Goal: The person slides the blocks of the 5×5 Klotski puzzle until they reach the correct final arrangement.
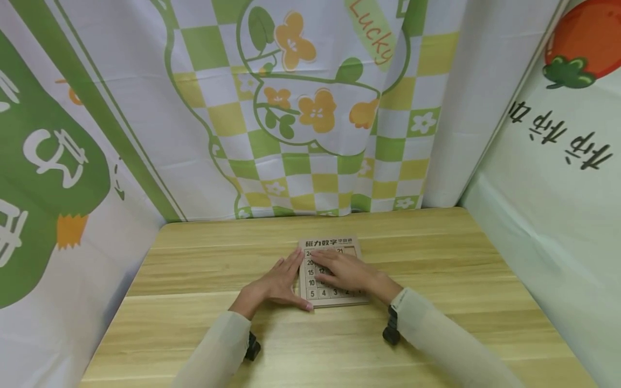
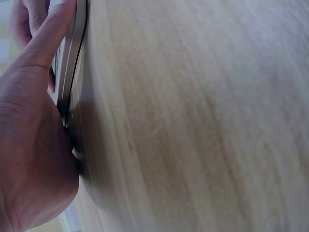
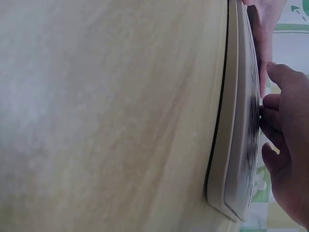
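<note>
A number sliding puzzle [image 1: 330, 243] lies flat on the table, with a wooden-coloured frame and square numbered tiles. Beside its left edge rests my left hand [image 1: 278, 284], fingers extended along the upper left side and thumb at the lower left corner. In the left wrist view the thumb of that hand [image 2: 36, 116] lies against the puzzle's side [image 2: 72, 53]. My right hand [image 1: 353, 271] reaches over the tiles from the right, its fingertips on the upper left part and covering many numbers. The right wrist view shows the fingers of this hand [image 3: 294, 121] bent slightly at the puzzle's face [image 3: 248, 125].
The wooden table [image 1: 417, 345] extends around the puzzle on all sides. A patterned curtain [image 1: 310, 178] hangs behind its far edge, and printed cloths hang at left [image 1: 73, 161] and right [image 1: 548, 178]. Each wrist bears a dark strapped device [image 1: 391, 326].
</note>
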Action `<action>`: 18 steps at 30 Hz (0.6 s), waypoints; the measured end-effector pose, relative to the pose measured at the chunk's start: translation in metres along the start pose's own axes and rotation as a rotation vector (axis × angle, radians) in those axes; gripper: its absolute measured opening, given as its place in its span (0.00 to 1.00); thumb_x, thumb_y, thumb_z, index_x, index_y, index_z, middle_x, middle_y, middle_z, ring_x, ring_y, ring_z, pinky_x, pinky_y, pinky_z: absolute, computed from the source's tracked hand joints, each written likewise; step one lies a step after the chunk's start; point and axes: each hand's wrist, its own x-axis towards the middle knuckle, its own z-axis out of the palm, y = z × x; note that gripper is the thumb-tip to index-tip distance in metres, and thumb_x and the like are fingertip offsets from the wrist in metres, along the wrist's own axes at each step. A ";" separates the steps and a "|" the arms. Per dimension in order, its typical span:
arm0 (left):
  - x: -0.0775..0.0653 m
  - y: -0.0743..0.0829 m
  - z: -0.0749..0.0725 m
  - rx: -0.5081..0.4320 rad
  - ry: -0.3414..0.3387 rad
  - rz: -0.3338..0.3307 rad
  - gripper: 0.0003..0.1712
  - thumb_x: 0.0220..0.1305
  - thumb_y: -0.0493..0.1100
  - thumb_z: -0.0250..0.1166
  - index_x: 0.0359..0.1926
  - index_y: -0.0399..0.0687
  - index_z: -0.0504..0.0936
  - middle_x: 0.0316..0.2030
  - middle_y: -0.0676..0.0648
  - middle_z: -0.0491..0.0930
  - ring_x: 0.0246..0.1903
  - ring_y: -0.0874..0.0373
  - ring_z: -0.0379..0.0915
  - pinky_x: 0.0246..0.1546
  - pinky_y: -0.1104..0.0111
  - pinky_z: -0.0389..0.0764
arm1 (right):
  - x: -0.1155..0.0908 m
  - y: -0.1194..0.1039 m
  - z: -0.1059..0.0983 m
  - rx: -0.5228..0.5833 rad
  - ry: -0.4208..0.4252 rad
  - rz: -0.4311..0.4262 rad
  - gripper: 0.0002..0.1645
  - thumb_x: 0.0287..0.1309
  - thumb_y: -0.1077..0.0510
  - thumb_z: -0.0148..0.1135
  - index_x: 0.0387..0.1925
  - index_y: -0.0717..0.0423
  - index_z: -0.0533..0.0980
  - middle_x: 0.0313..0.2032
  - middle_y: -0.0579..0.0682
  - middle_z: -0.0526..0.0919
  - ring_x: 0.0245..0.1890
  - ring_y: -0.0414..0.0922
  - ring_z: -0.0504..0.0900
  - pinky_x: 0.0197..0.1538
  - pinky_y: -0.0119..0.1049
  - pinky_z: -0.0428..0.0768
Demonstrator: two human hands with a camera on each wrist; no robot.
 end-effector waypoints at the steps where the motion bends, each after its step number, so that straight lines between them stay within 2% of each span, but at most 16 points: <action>1: -0.002 0.003 -0.003 -0.007 -0.001 0.002 0.90 0.42 0.89 0.69 0.86 0.42 0.33 0.85 0.39 0.29 0.85 0.47 0.27 0.83 0.47 0.36 | 0.000 0.001 0.000 0.001 0.004 -0.002 0.38 0.80 0.40 0.54 0.79 0.56 0.66 0.78 0.57 0.67 0.78 0.57 0.66 0.79 0.55 0.65; 7: -0.012 0.021 -0.017 -0.024 -0.019 -0.003 0.87 0.47 0.85 0.71 0.85 0.38 0.35 0.85 0.36 0.31 0.85 0.45 0.28 0.83 0.47 0.36 | -0.006 0.006 0.000 -0.009 0.021 -0.009 0.36 0.80 0.41 0.54 0.78 0.57 0.67 0.77 0.57 0.69 0.77 0.57 0.67 0.79 0.55 0.65; 12: -0.012 0.020 -0.017 0.000 -0.019 -0.026 0.87 0.47 0.82 0.74 0.85 0.38 0.35 0.85 0.38 0.31 0.85 0.46 0.29 0.84 0.47 0.37 | -0.010 0.007 -0.006 -0.033 0.013 -0.008 0.37 0.80 0.40 0.54 0.78 0.57 0.67 0.77 0.57 0.69 0.76 0.57 0.68 0.78 0.55 0.67; 18: -0.007 0.014 -0.011 -0.010 -0.021 -0.019 0.89 0.44 0.86 0.70 0.85 0.41 0.32 0.85 0.40 0.28 0.85 0.48 0.26 0.83 0.48 0.35 | -0.007 0.004 -0.009 -0.025 -0.010 -0.038 0.38 0.80 0.39 0.53 0.79 0.57 0.66 0.78 0.57 0.67 0.78 0.57 0.65 0.79 0.55 0.64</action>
